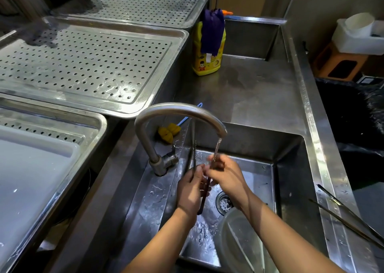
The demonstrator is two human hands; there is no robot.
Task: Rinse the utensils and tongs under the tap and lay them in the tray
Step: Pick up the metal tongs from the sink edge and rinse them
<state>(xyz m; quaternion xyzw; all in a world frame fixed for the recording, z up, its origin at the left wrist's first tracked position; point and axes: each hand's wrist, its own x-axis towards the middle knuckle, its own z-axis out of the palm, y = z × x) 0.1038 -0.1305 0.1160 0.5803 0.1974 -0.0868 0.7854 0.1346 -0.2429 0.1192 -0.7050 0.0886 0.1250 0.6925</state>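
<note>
Water runs from the curved steel tap (180,110) into the sink (291,168). Under the stream, my left hand (190,191) and my right hand (225,174) both grip a long dark thin utensil (204,198) that points down toward the drain (224,202). A second thin dark rod rises from my left hand toward the tap, so it may be a pair of tongs. Long metal tongs (349,216) lie on the sink's right rim. The perforated steel tray (87,65) sits to the upper left, with nothing on it.
A clear plastic container (239,241) holding thin utensils lies in the sink near my right forearm. A yellow detergent bottle (207,50) with a purple cloth stands behind. A yellow brush (169,131) lies beside the tap. Another perforated tray (145,4) sits further back.
</note>
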